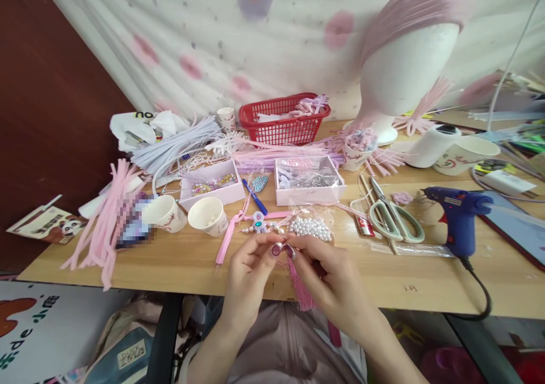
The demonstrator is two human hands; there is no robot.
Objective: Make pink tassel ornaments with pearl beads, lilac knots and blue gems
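Observation:
My left hand (250,270) and my right hand (330,273) meet over the table's front edge, thumbs and forefingers pinched together tip to tip. What sits between the fingertips is too small to make out. A pink tassel (301,286) hangs beneath them, close to my right hand; its upper end is hidden by the fingers. Just beyond the fingertips lies a heap of white pearl beads (310,229) on clear plastic. To its left are a flower-like ornament with a teal gem (258,223) and another pink tassel (227,241).
Two paper cups (208,216) and pink pipe cleaners (100,219) lie leftward. Behind are lilac boxes (310,195), a blue pen (254,197) and a red basket (284,131). Rightward are scissors (395,219), a blue glue gun (462,216) with its cord, a phone (517,225) and a mannequin head (404,66).

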